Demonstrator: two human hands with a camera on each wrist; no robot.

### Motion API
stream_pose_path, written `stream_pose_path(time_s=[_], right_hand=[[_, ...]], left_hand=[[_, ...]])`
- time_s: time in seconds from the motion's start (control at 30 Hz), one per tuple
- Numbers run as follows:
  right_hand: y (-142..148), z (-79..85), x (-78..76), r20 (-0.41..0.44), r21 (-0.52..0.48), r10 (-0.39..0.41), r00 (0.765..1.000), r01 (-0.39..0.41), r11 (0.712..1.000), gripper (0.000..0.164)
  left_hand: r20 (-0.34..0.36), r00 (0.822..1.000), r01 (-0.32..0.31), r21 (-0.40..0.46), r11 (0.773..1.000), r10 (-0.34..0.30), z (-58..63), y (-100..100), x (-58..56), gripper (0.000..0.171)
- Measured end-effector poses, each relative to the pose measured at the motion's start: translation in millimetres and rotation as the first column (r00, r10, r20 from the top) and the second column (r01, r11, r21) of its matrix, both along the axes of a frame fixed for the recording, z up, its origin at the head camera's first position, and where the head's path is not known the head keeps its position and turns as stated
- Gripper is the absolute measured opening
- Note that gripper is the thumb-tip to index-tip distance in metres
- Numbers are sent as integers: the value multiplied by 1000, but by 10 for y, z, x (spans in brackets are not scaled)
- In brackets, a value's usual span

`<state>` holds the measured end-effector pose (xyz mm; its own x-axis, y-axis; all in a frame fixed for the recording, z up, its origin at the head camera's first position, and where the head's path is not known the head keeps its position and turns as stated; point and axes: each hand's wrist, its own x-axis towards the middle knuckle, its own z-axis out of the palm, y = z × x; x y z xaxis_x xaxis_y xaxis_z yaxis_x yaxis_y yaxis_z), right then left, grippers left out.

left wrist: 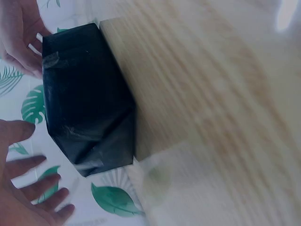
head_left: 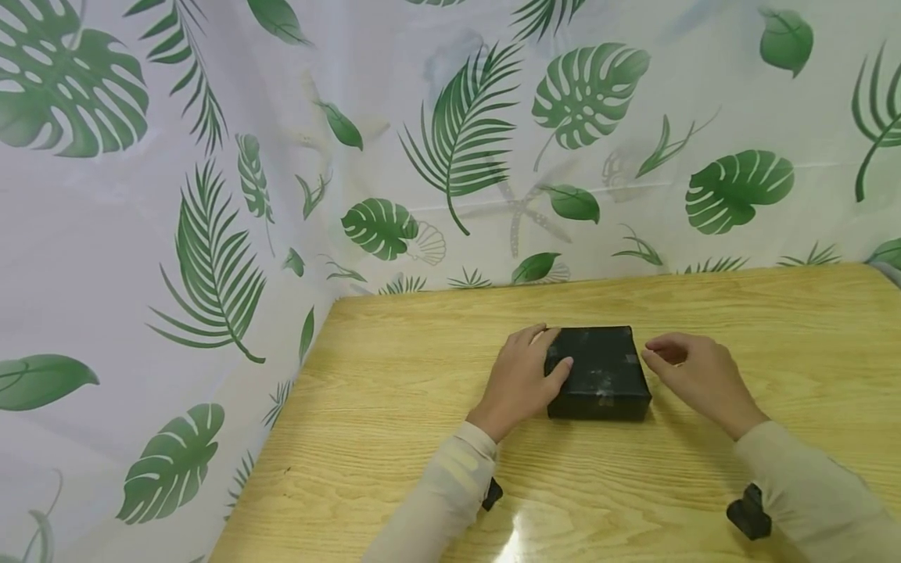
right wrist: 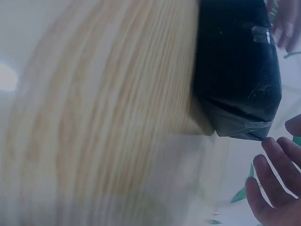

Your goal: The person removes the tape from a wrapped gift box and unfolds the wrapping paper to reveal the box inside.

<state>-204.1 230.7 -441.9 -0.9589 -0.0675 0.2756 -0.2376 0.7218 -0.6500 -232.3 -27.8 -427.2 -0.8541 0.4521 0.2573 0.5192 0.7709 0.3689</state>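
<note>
A box wrapped in black sheeting (head_left: 598, 367), with folded ends and bits of clear tape, lies flat on the wooden table (head_left: 394, 375). My left hand (head_left: 522, 377) is at the box's left side, its thumb overlapping the top in the head view. The left wrist view has the left fingers (left wrist: 40, 192) spread and relaxed beside the folded end. At the opposite side, my right hand (head_left: 697, 375) hovers with loosely bent fingers. The right wrist view puts a fingertip of that hand right by the lower corner of the wrapped box (right wrist: 240, 70). Neither hand grips anything.
A white curtain with green leaf prints (head_left: 450, 156) hangs along the table's back and left edges. Small black devices show below the sleeves, one under the left cuff (head_left: 492, 494) and another, the right device (head_left: 749, 512), under the right forearm. Light glares off the table's front.
</note>
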Motion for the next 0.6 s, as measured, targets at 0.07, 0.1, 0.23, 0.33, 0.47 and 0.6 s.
stream_pose_path(time_s=[0.07,0.1,0.23,0.33,0.47,0.6], right_hand=[[-33,29,-9,-55,67,-9,998,12,998,29],[-51,42,-14,-76,101,-11,997,18,995,29],[-121,79,-38,-126,222,-5,992,33,975,25],[-169,99,-50,-139,307,9,990,34,951,23],[-227,129,-47,-174,393,31,984,40,919,24],[-270,143,-40,-213,431,41,976,56,901,23]], left_hand=[[-73,993,84,-59,995,-88,29,39,-22,47],[-90,988,116,-85,990,-124,38,62,-29,45],[-99,970,202,-186,962,-222,49,172,-67,44],[-45,968,233,-210,949,-248,59,251,-83,43],[47,966,260,-203,944,-256,44,328,-109,41],[93,961,275,-221,936,-260,16,379,-123,41]])
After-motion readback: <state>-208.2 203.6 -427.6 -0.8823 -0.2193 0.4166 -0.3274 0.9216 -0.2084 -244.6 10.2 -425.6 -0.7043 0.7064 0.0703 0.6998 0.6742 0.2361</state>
